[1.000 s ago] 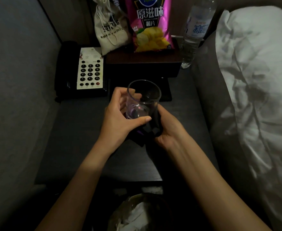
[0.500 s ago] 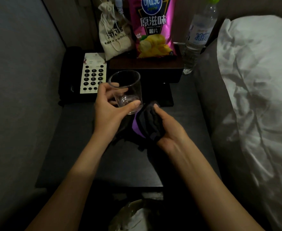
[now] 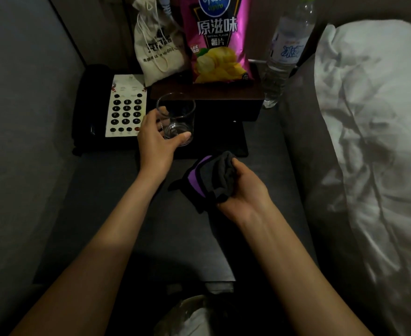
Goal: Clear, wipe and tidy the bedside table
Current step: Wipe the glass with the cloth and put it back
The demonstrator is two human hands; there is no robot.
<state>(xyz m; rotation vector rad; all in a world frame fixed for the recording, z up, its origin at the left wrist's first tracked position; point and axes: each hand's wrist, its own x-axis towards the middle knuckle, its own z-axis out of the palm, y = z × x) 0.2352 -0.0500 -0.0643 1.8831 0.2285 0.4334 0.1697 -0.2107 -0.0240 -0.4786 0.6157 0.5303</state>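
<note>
Since a second ago the glass [image 3: 176, 118] has moved away from the cloth [image 3: 210, 177], up and to the left toward the phone; the two hands, then together at the middle of the tabletop [image 3: 117, 202], are now apart. Left hand [image 3: 156, 141] grips the clear glass from its left side, thumb across the lower front, fingers behind. Glass is upright, over the near-left part of a dark mat [image 3: 220, 139]; cannot tell whether its base touches the mat. Right hand [image 3: 242, 190] holds the bunched cloth, dark grey with a purple edge, fingers curled round it, just over the middle of the tabletop. Phone [image 3: 124, 110] with a white keypad sits at the left rear, just beside the glass. Behind the mat is a dark wooden box [image 3: 206, 95]; on it stand a beige drawstring pouch [image 3: 157, 49] and a pink crisp bag [image 3: 220, 42], touching each other. Clear water bottle [image 3: 284, 54] stands upright right of the box, near the bed edge. White pillow [image 3: 374, 117] lies on the bed at right. At the bottom edge, a bin [image 3: 189, 318] with pale crumpled stuff in it.
</note>
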